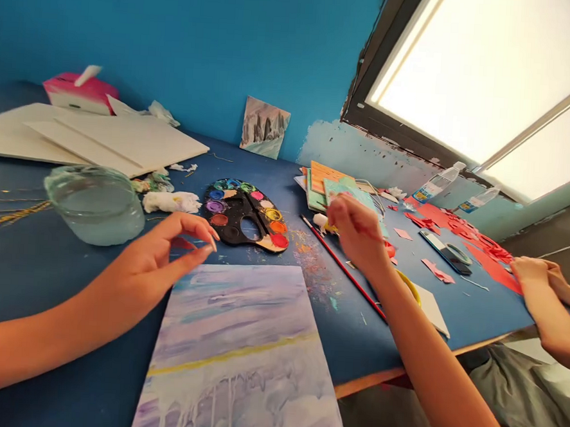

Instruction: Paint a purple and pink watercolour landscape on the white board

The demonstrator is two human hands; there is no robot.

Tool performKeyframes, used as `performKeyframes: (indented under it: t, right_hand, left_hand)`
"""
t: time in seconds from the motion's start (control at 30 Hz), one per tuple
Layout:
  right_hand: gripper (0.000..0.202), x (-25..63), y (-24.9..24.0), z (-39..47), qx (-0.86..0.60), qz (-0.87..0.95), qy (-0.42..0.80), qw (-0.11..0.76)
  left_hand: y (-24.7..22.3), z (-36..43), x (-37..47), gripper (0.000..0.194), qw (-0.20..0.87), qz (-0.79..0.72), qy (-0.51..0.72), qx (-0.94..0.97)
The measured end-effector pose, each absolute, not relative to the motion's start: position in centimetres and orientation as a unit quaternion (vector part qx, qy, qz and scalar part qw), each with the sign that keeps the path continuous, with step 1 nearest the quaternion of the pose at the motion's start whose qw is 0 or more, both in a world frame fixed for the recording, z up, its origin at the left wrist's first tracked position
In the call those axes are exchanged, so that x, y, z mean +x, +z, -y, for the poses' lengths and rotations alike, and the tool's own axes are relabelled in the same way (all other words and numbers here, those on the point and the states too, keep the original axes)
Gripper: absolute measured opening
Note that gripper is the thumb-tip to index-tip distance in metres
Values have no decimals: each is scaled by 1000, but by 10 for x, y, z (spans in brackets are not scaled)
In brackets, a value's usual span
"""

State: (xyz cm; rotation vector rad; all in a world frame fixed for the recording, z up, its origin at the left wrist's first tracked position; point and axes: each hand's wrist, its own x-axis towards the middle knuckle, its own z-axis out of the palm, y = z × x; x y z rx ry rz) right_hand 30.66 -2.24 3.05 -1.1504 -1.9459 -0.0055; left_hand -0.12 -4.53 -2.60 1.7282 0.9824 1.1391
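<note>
My left hand (151, 257) hovers by the upper left corner of a painted canvas (238, 352), thumb and index fingertip pinched together; whatever is between them, if anything, is too small to tell. The canvas has lilac and pale blue strokes, with a yellow line across it. My right hand (358, 234) is curled closed above the table, right of the palette; its contents are hidden. A whitish-yellow wad (322, 223) shows beside it. A black paint palette (237, 210) with several coloured wells lies beyond the canvas. Below my right hand, a red-handled paintbrush (344, 268) rests on the table.
A tub of water (95, 205) stands at left, near crumpled tissue (172, 201) and white boards (139, 137). A small painting (264, 127) leans on the wall. At right are a phone (444, 252), red scraps (486, 242), bottles (439, 183) and another person's hands (532, 274).
</note>
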Motion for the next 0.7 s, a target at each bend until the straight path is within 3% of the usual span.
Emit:
performKeyframes:
  t: [0.07,0.17,0.3,0.43,0.7]
  right_hand:
    - [38,274,37,41,-463,820,-114,318]
    - [28,220,45,58,-412,863,-163,243]
    - [51,175,48,56,-384,889,-167,185]
    - [66,174,40,49,-374,903,-139,163]
    - [79,177,36,63,-385,903,-154,115]
  left_hand:
    - [-22,55,-1,11,392,-356,452,718]
    - [-22,59,-3,19,375,-333,451,738]
    - [-27,49,-6,38,416,-287,471,722]
    - [-21,47,-4,32,481,-253,442,713]
    - [-17,55,-1,30,457,-311,416,722]
